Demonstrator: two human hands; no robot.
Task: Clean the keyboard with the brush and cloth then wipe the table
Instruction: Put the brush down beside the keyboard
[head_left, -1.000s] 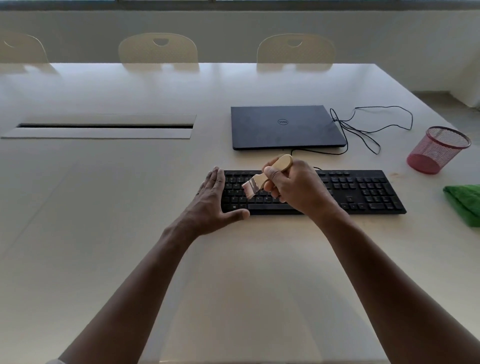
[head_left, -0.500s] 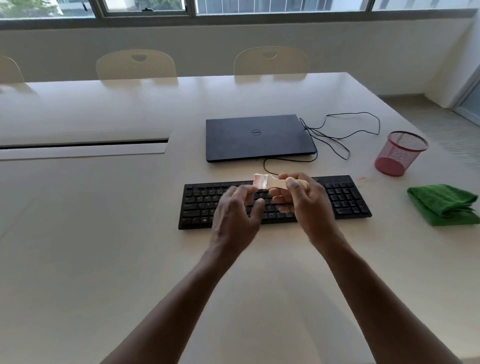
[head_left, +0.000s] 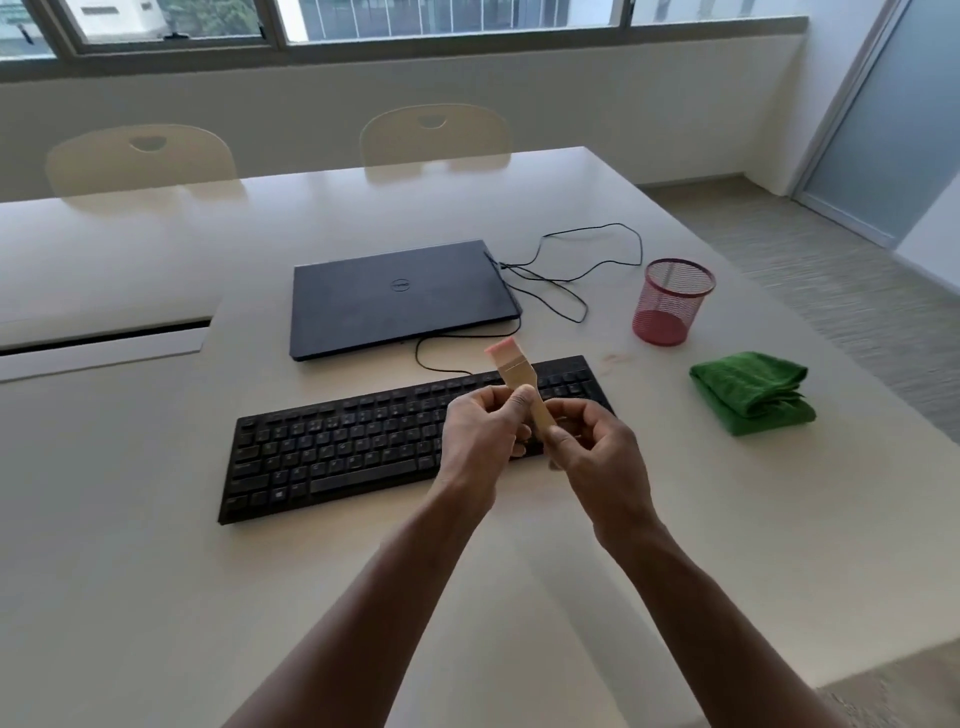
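A black keyboard (head_left: 343, 452) lies on the white table (head_left: 156, 597) in front of me. Above its right half I hold a small wooden brush (head_left: 514, 371) with pink bristles pointing up and away. My left hand (head_left: 480, 441) pinches the handle just below the head. My right hand (head_left: 597, 457) grips the handle's lower end. Both hands hide part of the keyboard's right side. A folded green cloth (head_left: 753, 397) lies on the table to the right, untouched.
A shut dark laptop (head_left: 402, 296) sits behind the keyboard, with a thin black cable (head_left: 571, 260) looping beside it. A red mesh cup (head_left: 672, 301) stands at the right. The table's right edge runs close past the cloth. Two chairs stand at the far side.
My left hand left the keyboard's edge and took hold of the brush. The brush rose off the keys and turned bristles-up. The view swung up and to the left.
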